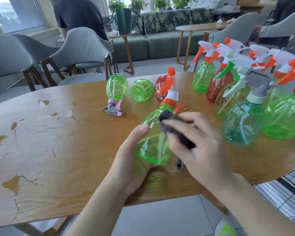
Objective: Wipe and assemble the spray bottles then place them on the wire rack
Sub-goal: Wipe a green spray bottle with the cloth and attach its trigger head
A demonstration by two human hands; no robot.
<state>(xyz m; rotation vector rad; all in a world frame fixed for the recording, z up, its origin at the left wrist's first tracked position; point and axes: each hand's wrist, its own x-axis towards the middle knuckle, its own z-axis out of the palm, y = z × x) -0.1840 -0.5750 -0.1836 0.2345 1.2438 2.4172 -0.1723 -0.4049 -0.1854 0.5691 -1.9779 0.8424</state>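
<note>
Green bottle (153, 142) in left hand (131, 160) | right hand (194, 143) fingers pinch grey cloth (177, 132) | unlabelled

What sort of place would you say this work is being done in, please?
Probably a cafe or lounge rather than a workshop: a cushioned bench sofa runs under windows lined with potted plants, and grey upholstered chairs stand around wooden tables.

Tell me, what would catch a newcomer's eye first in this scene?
The green spray bottle at the centre: the left hand holds it tilted over the wooden table while the right hand rubs a dark grey cloth over it. Next, the crowd of upright bottles with orange, green and grey triggers along the table's right side.
</note>
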